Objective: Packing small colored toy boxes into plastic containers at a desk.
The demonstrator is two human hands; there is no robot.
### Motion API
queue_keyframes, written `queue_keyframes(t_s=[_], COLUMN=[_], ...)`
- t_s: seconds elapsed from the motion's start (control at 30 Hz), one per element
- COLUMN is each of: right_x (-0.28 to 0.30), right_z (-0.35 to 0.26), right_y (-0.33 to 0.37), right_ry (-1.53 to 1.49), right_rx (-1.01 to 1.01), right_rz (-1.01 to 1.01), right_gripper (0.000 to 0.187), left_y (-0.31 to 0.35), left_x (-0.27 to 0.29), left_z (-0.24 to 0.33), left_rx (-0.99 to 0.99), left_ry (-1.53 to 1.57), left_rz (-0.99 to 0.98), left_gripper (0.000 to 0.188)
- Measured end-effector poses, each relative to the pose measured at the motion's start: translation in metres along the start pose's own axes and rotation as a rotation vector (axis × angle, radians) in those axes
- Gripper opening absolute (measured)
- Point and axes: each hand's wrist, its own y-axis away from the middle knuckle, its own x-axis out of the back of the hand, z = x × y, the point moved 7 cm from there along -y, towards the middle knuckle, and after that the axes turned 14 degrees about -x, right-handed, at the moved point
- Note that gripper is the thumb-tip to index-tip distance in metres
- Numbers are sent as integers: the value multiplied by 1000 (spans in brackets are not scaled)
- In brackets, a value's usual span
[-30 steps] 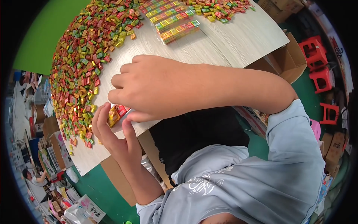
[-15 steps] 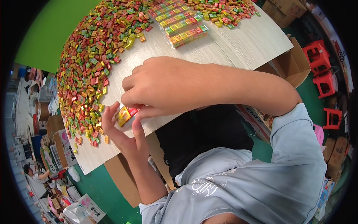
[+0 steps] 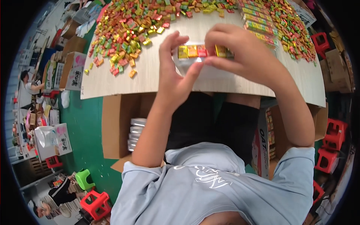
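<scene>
A clear plastic tray (image 3: 184, 67) is held just above the near part of the table, with a row of small foil-wrapped candies (image 3: 192, 51) in yellow, orange and red along it. My left hand (image 3: 174, 77) curls round its left end, thumb along the near side. From the right, my right hand (image 3: 247, 54) reaches over the row, thumb and index finger closed around a yellow wrapped candy (image 3: 220, 51) in the row. Its fingers hide part of the tray's right end.
Loose wrapped candies (image 3: 129, 28) cover the table's (image 3: 123, 85) far left, with another heap (image 3: 294, 37) at right. Filled candy packs (image 3: 258, 23) stand in a line beside it. Below the edge, a cardboard box (image 3: 114, 127) holds clear trays (image 3: 137, 131). Red stools (image 3: 334, 134) stand at right.
My view has turned, so the table edge now runs level. Both hands and the tray appear farther right and higher. My right hand has drawn back, exposing more of the candy row.
</scene>
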Motion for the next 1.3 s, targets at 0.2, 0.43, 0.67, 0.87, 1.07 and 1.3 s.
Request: queue_keyframes(t_s=[0.2, 0.43, 0.67, 0.87, 1.07, 1.3], right_x=[9, 10, 3, 8, 1, -2], right_z=[1, -5, -20, -11, -9, -6], right_y=[-7, 0, 6, 19, 14, 7], right_ry=[51, -7, 31, 121, 198, 318], right_rx=[-54, -93, -155, -27, 120, 39], right_rz=[-24, -33, -58, 35, 184, 244], right_gripper=[25, 27, 27, 24, 25, 22], left_y=[-1, -7, 4, 1, -10, -18], left_x=[-8, -13, 11, -8, 5, 8], left_z=[-14, 2, -65, -33, -9, -3], left_rx=[55, 176, 115, 66, 59, 143], left_ry=[53, 110, 39, 74, -79, -28], left_rz=[26, -6, -171, -152, -193, -230], left_gripper=[80, 65, 63, 55, 56, 55])
